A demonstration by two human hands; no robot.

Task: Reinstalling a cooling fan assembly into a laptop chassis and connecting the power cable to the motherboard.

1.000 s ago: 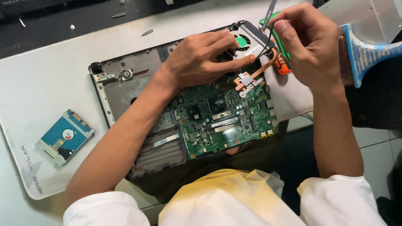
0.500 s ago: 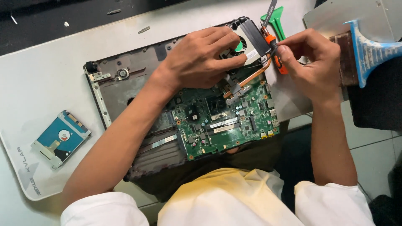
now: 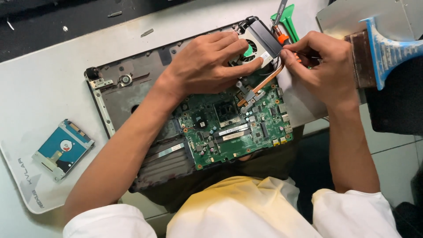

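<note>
Grip: left hand (image 3: 207, 66) presses flat, fingers spread, on the cooling fan (image 3: 257, 42) atop the green motherboard (image 3: 231, 128); right hand (image 3: 324, 66) pinches a thin wire beside the fan. Left to right: hard drive (image 3: 61, 150) on grey mat (image 3: 39, 88), opened laptop chassis (image 3: 119, 92), copper heat pipe (image 3: 264, 81), blue-handled brush (image 3: 383, 48).

The left hand (image 3: 207, 66) presses on the cooling fan (image 3: 257, 42) at the far edge of the green motherboard (image 3: 229, 128) in an opened laptop base (image 3: 128, 88). The right hand (image 3: 324, 66) pinches a thin tool beside the fan's copper heat pipe (image 3: 264, 81). A bare hard drive (image 3: 64, 147) lies near the worktop's (image 3: 39, 83) left edge.
</note>
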